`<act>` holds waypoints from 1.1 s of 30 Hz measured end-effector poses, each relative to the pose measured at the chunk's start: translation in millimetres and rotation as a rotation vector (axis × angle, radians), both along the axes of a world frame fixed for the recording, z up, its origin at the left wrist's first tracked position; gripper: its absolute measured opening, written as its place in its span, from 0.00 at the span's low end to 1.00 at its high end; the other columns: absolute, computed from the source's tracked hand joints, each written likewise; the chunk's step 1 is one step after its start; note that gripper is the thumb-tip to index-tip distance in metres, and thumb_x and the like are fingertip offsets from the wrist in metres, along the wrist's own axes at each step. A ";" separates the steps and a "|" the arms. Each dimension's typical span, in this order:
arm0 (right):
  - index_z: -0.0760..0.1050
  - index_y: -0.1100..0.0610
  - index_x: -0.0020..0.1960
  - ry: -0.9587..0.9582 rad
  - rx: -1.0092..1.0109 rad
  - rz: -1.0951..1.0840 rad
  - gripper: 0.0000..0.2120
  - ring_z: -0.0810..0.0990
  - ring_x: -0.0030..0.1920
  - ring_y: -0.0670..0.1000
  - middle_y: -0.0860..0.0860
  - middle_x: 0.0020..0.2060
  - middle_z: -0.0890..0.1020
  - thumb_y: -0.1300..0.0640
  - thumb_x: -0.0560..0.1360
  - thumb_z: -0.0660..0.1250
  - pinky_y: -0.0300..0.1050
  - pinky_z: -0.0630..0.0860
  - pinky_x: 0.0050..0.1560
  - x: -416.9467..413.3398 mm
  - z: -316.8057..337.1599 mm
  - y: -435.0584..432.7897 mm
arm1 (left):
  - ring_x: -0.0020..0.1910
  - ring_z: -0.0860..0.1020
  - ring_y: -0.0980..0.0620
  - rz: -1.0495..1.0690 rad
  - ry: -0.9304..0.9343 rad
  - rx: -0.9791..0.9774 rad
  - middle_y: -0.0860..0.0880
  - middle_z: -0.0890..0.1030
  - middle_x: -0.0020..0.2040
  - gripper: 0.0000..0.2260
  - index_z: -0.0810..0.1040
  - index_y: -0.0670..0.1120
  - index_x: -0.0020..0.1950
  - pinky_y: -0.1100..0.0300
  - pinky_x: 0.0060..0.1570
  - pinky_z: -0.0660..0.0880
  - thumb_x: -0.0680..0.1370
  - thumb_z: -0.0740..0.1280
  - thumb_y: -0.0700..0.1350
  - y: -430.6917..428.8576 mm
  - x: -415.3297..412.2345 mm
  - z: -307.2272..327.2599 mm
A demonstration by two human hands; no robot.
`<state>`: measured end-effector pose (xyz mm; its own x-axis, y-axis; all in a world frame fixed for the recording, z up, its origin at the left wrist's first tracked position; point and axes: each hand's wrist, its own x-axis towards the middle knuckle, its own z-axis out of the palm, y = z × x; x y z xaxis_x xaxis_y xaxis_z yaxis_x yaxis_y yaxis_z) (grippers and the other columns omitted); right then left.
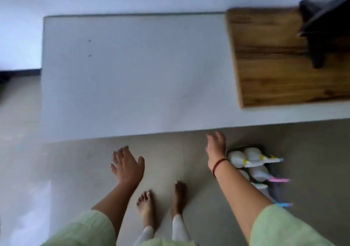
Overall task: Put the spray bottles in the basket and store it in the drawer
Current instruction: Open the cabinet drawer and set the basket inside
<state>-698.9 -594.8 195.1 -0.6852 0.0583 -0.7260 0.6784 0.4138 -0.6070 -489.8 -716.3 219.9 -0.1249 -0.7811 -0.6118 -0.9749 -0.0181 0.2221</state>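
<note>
A dark basket (239, 148) stands on the floor at the lower right, partly behind my right forearm. Several white spray bottles (252, 156) lie in it, with yellow, pink and blue triggers pointing right. My right hand (216, 147) hovers just left of the basket with fingers spread and nothing in it. My left hand (127, 167) is further left over the bare floor, palm down, fingers apart, holding nothing. No drawer front shows from this angle. The frame is blurred.
A white cabinet top (132, 71) fills the middle, its front edge just beyond my hands. A wooden board (274, 62) lies on its right end with a dark object (316, 37) on it. My bare feet (161, 202) stand on the grey floor.
</note>
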 end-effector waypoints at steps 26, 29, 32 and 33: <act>0.67 0.54 0.65 0.051 -0.035 -0.443 0.22 0.74 0.59 0.51 0.49 0.62 0.71 0.43 0.77 0.54 0.52 0.72 0.57 -11.8 47.0 -37.2 | 0.58 0.75 0.45 0.581 0.459 -0.300 0.46 0.76 0.61 0.23 0.70 0.46 0.64 0.55 0.54 0.71 0.68 0.58 0.35 -177.0 111.6 13.5; 0.61 0.51 0.72 -0.003 -0.090 -0.409 0.33 0.73 0.62 0.53 0.49 0.70 0.68 0.33 0.74 0.54 0.56 0.71 0.60 -10.0 52.6 -33.2 | 0.59 0.74 0.42 0.455 0.364 -0.321 0.45 0.76 0.62 0.23 0.71 0.46 0.63 0.56 0.54 0.68 0.69 0.58 0.35 -183.2 119.5 16.4; 0.58 0.49 0.74 -0.061 -0.125 -0.357 0.35 0.69 0.69 0.55 0.49 0.71 0.69 0.30 0.74 0.50 0.59 0.66 0.67 -4.4 57.7 -23.8 | 0.61 0.72 0.41 0.360 0.303 -0.276 0.44 0.74 0.64 0.25 0.70 0.46 0.64 0.53 0.57 0.68 0.69 0.56 0.33 -186.5 125.7 20.6; 0.58 0.49 0.74 -0.074 -0.128 -0.343 0.36 0.68 0.70 0.56 0.49 0.71 0.69 0.30 0.74 0.49 0.59 0.64 0.68 -3.0 59.4 -20.4 | 0.62 0.71 0.40 0.359 0.303 -0.260 0.43 0.73 0.64 0.25 0.70 0.46 0.64 0.53 0.57 0.67 0.69 0.55 0.33 -185.9 126.2 21.5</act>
